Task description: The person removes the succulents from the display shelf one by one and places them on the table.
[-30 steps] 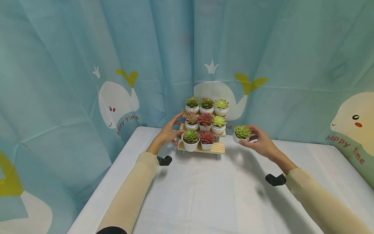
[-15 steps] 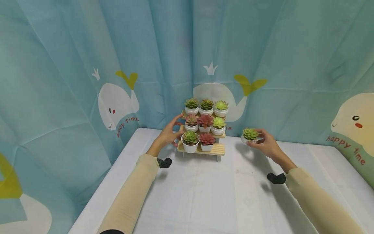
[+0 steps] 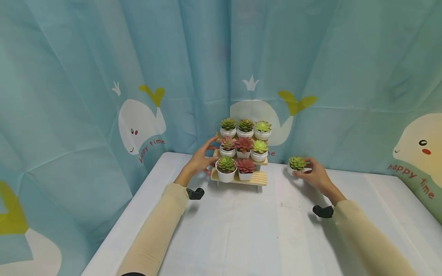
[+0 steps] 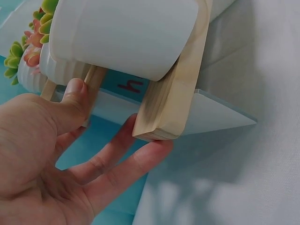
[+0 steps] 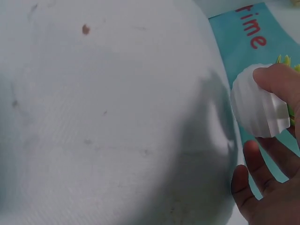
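A three-tier wooden plant stand (image 3: 259,178) carries several small potted succulents, green and red, in white pots. At its left end my left hand (image 3: 198,159) holds the stand; in the left wrist view the thumb lies on one plank, and other fingertips touch the end of the lowest plank (image 4: 164,112). My right hand (image 3: 317,176), right of the stand, pinches a green succulent (image 3: 297,163) by its white ribbed pot (image 5: 258,105). The pot is close over the table near its back edge.
The stand is on a white-covered table (image 3: 248,230). Behind it hangs a blue curtain (image 3: 200,57) printed with whales. On the lowest tier, a green succulent (image 3: 226,165) and a red succulent (image 3: 246,167) sit left of a bare stretch of plank.
My right hand has moved the green succulent rightward, away from the stand, and lowered it toward the table. My left hand has stayed at the stand's left end.
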{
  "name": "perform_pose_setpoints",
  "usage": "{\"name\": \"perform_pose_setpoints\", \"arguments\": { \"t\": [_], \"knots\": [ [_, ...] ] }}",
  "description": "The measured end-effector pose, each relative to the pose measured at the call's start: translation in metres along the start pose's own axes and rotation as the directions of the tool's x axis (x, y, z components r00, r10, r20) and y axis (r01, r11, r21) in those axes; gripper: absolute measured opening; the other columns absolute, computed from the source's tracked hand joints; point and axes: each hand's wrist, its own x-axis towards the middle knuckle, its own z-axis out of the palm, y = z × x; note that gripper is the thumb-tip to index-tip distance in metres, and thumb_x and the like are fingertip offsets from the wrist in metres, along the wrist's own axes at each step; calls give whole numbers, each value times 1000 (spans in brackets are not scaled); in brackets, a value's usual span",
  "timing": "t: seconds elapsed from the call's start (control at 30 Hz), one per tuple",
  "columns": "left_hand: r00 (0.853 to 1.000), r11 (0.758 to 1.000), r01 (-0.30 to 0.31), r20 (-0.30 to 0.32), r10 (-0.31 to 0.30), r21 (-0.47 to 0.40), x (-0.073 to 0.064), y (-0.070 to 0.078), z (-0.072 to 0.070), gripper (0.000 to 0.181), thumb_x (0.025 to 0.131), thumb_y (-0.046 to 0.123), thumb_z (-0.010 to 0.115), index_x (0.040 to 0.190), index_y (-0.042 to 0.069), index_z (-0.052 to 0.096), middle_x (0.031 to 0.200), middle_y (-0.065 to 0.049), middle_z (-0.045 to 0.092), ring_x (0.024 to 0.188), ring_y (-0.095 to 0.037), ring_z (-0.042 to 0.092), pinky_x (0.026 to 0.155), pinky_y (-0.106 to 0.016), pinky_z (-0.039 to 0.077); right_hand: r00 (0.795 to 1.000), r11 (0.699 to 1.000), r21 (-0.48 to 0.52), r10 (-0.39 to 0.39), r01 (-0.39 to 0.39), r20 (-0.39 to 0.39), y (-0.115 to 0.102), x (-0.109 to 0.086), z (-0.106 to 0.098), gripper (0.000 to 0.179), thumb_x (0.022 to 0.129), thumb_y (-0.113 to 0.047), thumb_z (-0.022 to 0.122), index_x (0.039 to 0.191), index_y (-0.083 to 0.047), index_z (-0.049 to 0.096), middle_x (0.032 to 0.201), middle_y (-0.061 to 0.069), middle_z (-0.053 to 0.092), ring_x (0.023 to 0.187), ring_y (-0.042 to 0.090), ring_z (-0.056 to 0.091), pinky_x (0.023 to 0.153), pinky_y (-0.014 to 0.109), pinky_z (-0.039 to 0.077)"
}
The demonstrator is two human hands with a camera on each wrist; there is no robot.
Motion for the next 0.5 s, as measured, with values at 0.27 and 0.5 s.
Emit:
{"name": "perform_pose_setpoints", "arguments": {
  "t": [0.27, 0.5],
  "knots": [
    [1000, 1000, -4, 5, 4, 15, 0, 0, 0, 79, 102, 6, 64, 163, 37, 25, 150, -17, 47, 77, -29, 74, 59, -61, 60, 1000, 999, -26, 20, -19, 19, 4, 4, 4, 86, 92, -42, 78, 152, 3, 36, 145, 36, 46, 123, 49, 55, 101, 59, 49],
    [1000, 1000, 12, 5, -12, -2, 1, -1, 0, 79, 102, 6, 65, 163, 39, 26, 152, -16, 46, 78, -29, 74, 59, -61, 60, 999, 999, -27, 29, -29, 34, 1, 4, 5, 89, 93, -43, 77, 154, 5, 32, 147, 38, 44, 127, 51, 53, 103, 60, 48]
  ]
}}
